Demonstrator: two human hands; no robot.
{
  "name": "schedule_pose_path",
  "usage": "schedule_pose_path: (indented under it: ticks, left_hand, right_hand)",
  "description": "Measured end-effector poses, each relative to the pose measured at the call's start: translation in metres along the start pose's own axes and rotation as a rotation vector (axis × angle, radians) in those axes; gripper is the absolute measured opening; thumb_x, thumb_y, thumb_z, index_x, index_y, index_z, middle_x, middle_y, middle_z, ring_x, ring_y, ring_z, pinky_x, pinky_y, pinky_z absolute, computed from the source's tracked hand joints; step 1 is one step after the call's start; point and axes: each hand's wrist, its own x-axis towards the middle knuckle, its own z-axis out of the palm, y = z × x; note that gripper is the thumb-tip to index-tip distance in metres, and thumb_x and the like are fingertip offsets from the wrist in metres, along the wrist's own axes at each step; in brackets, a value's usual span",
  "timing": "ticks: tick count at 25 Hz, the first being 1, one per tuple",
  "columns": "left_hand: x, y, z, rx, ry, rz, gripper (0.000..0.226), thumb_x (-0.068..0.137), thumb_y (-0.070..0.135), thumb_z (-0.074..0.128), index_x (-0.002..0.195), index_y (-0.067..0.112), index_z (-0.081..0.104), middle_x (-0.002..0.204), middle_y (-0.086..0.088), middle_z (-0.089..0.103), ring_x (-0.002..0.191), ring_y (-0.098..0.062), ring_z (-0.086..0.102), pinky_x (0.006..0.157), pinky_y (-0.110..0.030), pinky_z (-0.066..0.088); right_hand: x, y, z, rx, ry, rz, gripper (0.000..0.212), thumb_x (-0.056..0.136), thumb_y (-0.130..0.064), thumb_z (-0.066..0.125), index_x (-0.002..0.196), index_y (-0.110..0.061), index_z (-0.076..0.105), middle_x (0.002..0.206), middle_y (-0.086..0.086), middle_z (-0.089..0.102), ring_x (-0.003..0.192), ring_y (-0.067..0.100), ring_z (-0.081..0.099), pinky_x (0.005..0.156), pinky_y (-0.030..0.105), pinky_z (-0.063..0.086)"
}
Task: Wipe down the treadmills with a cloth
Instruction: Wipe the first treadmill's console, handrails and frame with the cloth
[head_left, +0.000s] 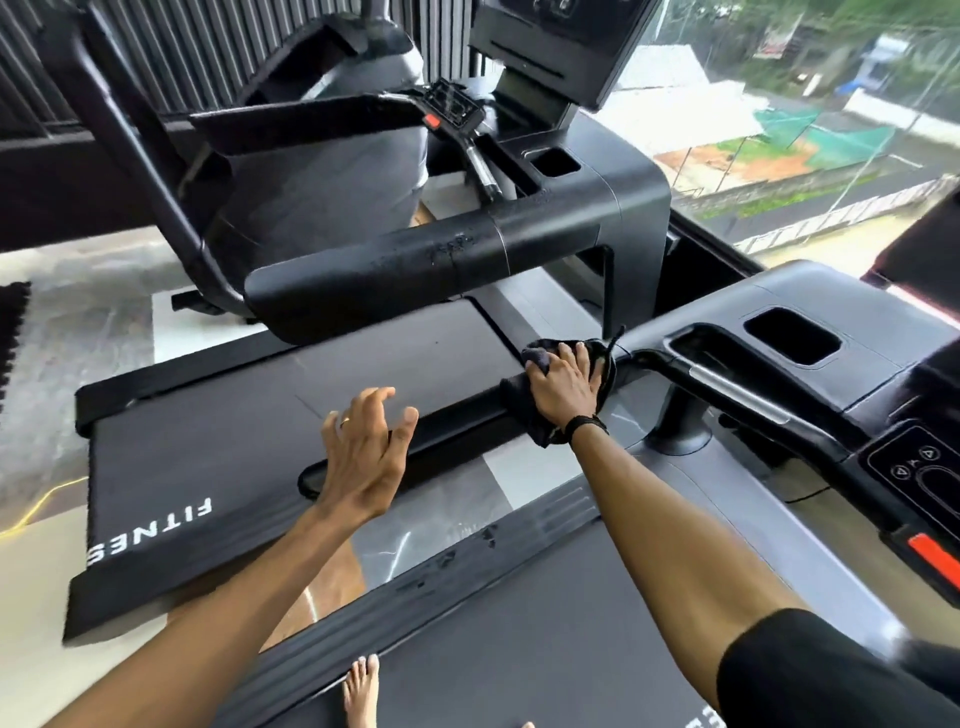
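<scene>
My right hand (566, 382) presses a dark cloth (537, 428) around the black left handrail (457, 431) of the treadmill I stand on, close to where the rail meets the grey console (831, 306). My left hand (363, 457) hovers over the rail's rear end with its fingers spread and holds nothing. A second treadmill stands to the left, with a black belt (249, 452) marked "FITNES" and a thick black handrail (415, 265) speckled with droplets.
My bare foot (361, 691) stands on the near treadmill's belt (545, 649). Its console has a cup recess (792, 335) and button panel (919, 470). A large window (779, 119) lies ahead at right. A black floor mat edge (13, 332) is at far left.
</scene>
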Motion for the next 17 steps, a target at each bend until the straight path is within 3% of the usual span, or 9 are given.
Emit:
schedule_pose_path:
  ticks: [3,9,13,17]
  left_hand:
    - [0.016,-0.033,-0.008,-0.002,-0.063,0.02,0.071,0.091,0.068,0.013,0.132,0.019,0.044,0.137,0.005,0.045,0.124,-0.016,0.048,0.118,-0.046,0.007]
    - [0.034,-0.083,-0.005,-0.009,-0.173,0.054,0.084,0.088,0.076,0.007,0.132,0.016,0.048,0.133,0.003,0.05,0.123,-0.021,0.049,0.114,-0.044,0.005]
    - [0.031,-0.087,-0.004,-0.011,-0.226,0.146,0.073,0.092,0.065,0.011,0.133,0.016,0.048,0.133,0.002,0.052,0.126,-0.021,0.047,0.115,-0.047,0.01]
    - [0.036,-0.089,-0.009,-0.114,-0.258,0.057,0.081,0.089,0.068,0.006,0.133,0.015,0.049,0.134,-0.001,0.055,0.126,-0.022,0.049,0.115,-0.048,0.015]
  right_hand:
    - [0.0,-0.017,0.012,-0.022,0.086,0.154,0.041,0.097,-0.036,0.041,0.132,-0.027,0.06,0.161,-0.002,0.026,0.154,0.017,-0.002,0.12,0.051,-0.014]
    - [-0.015,-0.046,0.019,-0.007,0.143,0.234,0.036,0.094,-0.028,0.049,0.129,-0.024,0.061,0.162,-0.001,0.026,0.154,0.019,-0.004,0.119,0.059,-0.011]
    - [-0.05,-0.076,0.049,0.011,0.177,0.219,0.037,0.094,-0.029,0.053,0.13,-0.023,0.06,0.162,0.001,0.026,0.154,0.019,-0.004,0.12,0.057,-0.011]
    - [-0.085,-0.109,0.073,0.018,0.181,0.164,0.038,0.094,-0.03,0.052,0.131,-0.023,0.06,0.163,0.001,0.024,0.154,0.019,-0.004,0.12,0.053,-0.014]
